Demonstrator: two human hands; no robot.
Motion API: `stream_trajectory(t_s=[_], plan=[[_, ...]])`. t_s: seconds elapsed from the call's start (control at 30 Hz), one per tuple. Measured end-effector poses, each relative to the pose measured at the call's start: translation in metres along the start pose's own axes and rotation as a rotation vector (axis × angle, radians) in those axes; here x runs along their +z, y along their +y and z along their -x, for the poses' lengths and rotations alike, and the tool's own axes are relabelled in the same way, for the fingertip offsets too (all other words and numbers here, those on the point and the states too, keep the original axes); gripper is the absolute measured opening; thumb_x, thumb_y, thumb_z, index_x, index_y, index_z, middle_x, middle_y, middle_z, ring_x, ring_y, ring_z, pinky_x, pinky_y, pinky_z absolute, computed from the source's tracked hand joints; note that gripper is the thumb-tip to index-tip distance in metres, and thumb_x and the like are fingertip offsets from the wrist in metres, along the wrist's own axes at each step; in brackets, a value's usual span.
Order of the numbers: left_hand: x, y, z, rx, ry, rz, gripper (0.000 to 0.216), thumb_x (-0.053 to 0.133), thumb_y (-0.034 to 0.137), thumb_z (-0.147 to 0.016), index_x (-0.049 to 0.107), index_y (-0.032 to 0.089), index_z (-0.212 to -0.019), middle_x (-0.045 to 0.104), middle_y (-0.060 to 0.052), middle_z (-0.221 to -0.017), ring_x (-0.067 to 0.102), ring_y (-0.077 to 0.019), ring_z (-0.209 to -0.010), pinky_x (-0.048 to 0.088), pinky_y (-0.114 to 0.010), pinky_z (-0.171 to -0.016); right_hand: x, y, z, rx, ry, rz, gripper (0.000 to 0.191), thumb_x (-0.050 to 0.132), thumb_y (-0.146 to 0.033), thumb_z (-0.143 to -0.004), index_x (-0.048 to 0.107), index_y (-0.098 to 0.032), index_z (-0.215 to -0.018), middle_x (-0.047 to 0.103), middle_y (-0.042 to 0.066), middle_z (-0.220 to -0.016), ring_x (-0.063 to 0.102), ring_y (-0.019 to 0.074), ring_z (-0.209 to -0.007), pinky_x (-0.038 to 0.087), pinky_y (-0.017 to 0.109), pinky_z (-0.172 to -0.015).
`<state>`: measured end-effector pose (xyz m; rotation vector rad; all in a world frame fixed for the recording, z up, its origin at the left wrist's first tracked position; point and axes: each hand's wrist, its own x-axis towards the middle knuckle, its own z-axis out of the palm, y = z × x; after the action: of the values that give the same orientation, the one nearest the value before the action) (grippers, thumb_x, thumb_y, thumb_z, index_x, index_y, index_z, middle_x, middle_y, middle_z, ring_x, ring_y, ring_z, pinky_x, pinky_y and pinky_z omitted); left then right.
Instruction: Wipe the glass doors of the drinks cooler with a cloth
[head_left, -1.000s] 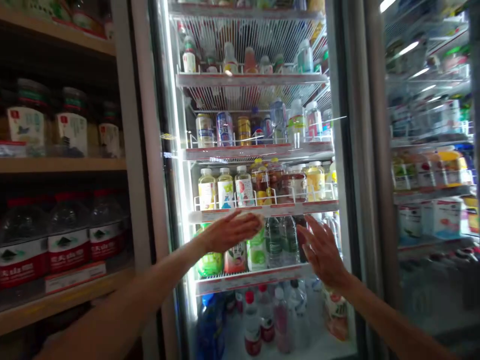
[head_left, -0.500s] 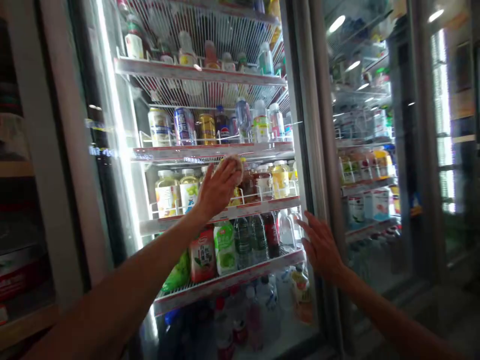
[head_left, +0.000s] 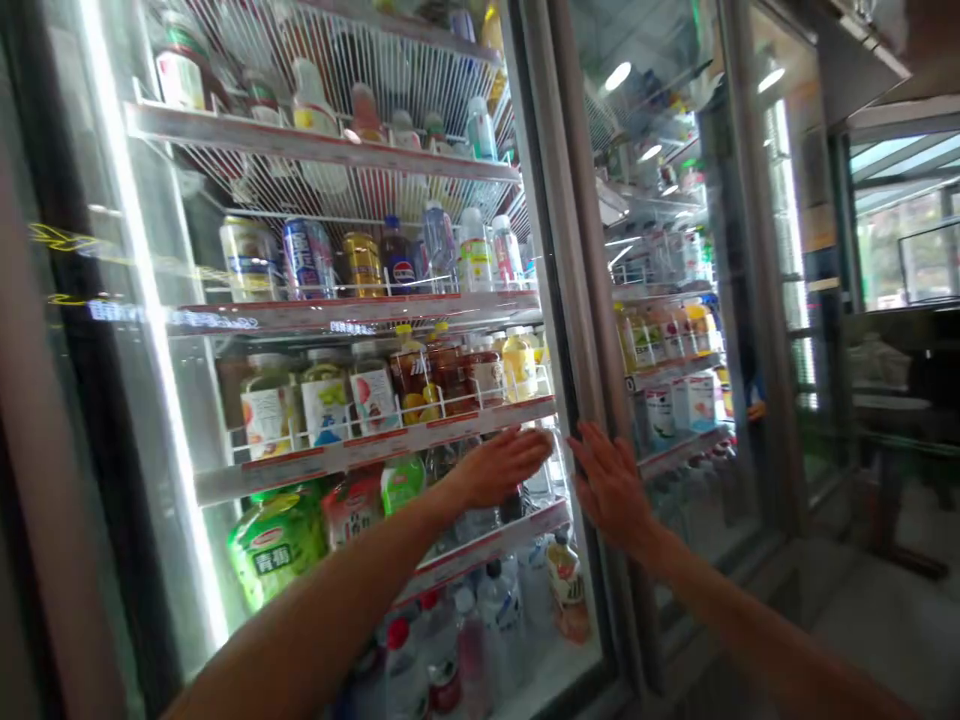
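I face a lit drinks fridge behind a glass door (head_left: pixel 187 600). My left hand (head_left: pixel 499 465) lies against the glass near its right edge, just below the third shelf (head_left: pixel 375 445). Its fingers are pressed together over what looks like a small pale cloth (head_left: pixel 541 435). My right hand (head_left: pixel 611 485) is flat and open, fingers spread, on the dark door frame (head_left: pixel 570 300) between this fridge and the one to its right. Bottled teas and juices (head_left: pixel 371 390) stand on the shelf above my hands, and water bottles (head_left: pixel 487 610) below.
Cans and bottles (head_left: pixel 360 262) fill the upper shelves. A second glass-door fridge (head_left: pixel 675 340) stands to the right, also stocked. Further right are another door pillar (head_left: pixel 772 300) and a bright window area (head_left: pixel 900 230). Floor (head_left: pixel 862 620) shows at the lower right.
The view has swung to the right, so the wooden shelves on the left are out of sight. My left hand rose along the glass, then came down and right, close to my right hand.
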<state>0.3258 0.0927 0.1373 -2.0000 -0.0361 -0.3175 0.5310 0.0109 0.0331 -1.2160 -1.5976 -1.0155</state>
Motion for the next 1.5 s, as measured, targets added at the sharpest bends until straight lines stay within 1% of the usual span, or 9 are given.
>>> stream_trajectory(t_s=[0.2, 0.33, 0.57, 0.73, 0.9, 1.07, 1.23, 1.4, 1.5], plan=[[0.013, -0.004, -0.044, -0.378, 0.043, -0.011, 0.054, 0.033, 0.011, -0.084, 0.031, 0.006, -0.138, 0.025, -0.02, -0.148, 0.021, -0.0315, -0.138, 0.015, -0.061, -0.108, -0.008, 0.019, 0.02, 0.049, 0.068, 0.041, 0.051, 0.036, -0.024, -0.09, 0.03, -0.027, -0.14, 0.037, 0.01, -0.145, 0.034, 0.0261, -0.134, 0.029, 0.05, -0.107], [0.024, 0.039, -0.041, -0.088, -0.018, 0.059, 0.044, 0.038, 0.019, -0.086, 0.047, 0.02, -0.129, 0.04, -0.002, -0.143, 0.03, -0.014, -0.135, 0.02, -0.033, -0.113, -0.013, 0.027, 0.032, 0.067, 0.044, 0.072, 0.049, 0.037, -0.023, -0.089, 0.034, -0.025, -0.138, 0.04, 0.011, -0.143, 0.037, 0.0256, -0.132, 0.032, 0.048, -0.105], [0.02, 0.05, 0.001, -0.2, -0.043, 0.033, 0.055, 0.042, 0.016, -0.082, 0.035, 0.012, -0.136, 0.032, -0.012, -0.147, 0.024, -0.0265, -0.138, 0.015, -0.05, -0.113, -0.007, 0.013, 0.036, 0.07, 0.021, 0.058, 0.049, 0.036, -0.026, -0.09, 0.034, -0.023, -0.138, 0.042, 0.013, -0.141, 0.036, 0.026, -0.133, 0.031, 0.05, -0.104], [0.008, 0.039, 0.032, 0.137, -0.069, 0.061, 0.045, 0.046, 0.022, -0.083, 0.047, 0.018, -0.128, 0.04, -0.004, -0.144, 0.028, -0.0184, -0.136, 0.018, -0.038, -0.114, 0.001, -0.011, 0.024, 0.026, -0.024, 0.006, 0.047, 0.037, -0.025, -0.09, 0.038, -0.024, -0.136, 0.041, 0.011, -0.142, 0.037, 0.0258, -0.131, 0.032, 0.05, -0.103], [-0.011, 0.019, 0.067, -0.315, 0.039, -0.074, 0.048, 0.042, 0.015, -0.084, 0.042, 0.019, -0.131, 0.037, -0.008, -0.145, 0.024, -0.0246, -0.138, 0.013, -0.052, -0.113, 0.008, -0.035, 0.01, 0.019, -0.02, -0.063, 0.049, 0.037, -0.025, -0.089, 0.036, -0.023, -0.138, 0.037, 0.011, -0.145, 0.032, 0.0262, -0.134, 0.03, 0.05, -0.105], [-0.029, 0.03, 0.12, 0.085, 0.003, 0.0, 0.035, 0.045, 0.025, -0.085, 0.052, 0.027, -0.12, 0.043, 0.001, -0.142, 0.027, -0.0157, -0.137, 0.015, -0.038, -0.115, 0.015, -0.068, -0.005, -0.064, -0.049, -0.11, 0.044, 0.038, -0.024, -0.088, 0.045, -0.021, -0.131, 0.039, 0.011, -0.144, 0.03, 0.025, -0.136, 0.028, 0.048, -0.107], [-0.057, 0.007, 0.16, -0.384, 0.053, -0.152, 0.045, 0.044, 0.014, -0.083, 0.046, 0.022, -0.127, 0.039, -0.01, -0.143, 0.022, -0.0228, -0.139, 0.01, -0.053, -0.113, 0.021, -0.106, -0.032, -0.117, -0.012, -0.15, 0.042, 0.038, -0.023, -0.088, 0.048, -0.017, -0.129, 0.035, 0.013, -0.146, 0.026, 0.0255, -0.137, 0.024, 0.05, -0.108], [-0.073, 0.004, 0.193, -0.045, -0.045, -0.065, 0.042, 0.049, 0.021, -0.084, 0.048, 0.029, -0.125, 0.042, -0.001, -0.142, 0.027, -0.0156, -0.137, 0.012, -0.041, -0.116, 0.032, -0.137, -0.056, -0.191, -0.018, -0.204, 0.045, 0.039, -0.023, -0.087, 0.045, -0.018, -0.132, 0.036, 0.013, -0.145, 0.026, 0.0258, -0.137, 0.023, 0.05, -0.109], [-0.083, -0.007, 0.207, -0.422, 0.012, -0.183, 0.045, 0.046, 0.019, -0.085, 0.044, 0.029, -0.129, 0.041, -0.005, -0.142, 0.028, -0.0188, -0.136, 0.009, -0.049, -0.114, 0.04, -0.143, -0.069, -0.162, 0.019, -0.211, 0.047, 0.04, -0.023, -0.087, 0.042, -0.02, -0.134, 0.033, 0.011, -0.148, 0.023, 0.0258, -0.139, 0.021, 0.051, -0.11]])
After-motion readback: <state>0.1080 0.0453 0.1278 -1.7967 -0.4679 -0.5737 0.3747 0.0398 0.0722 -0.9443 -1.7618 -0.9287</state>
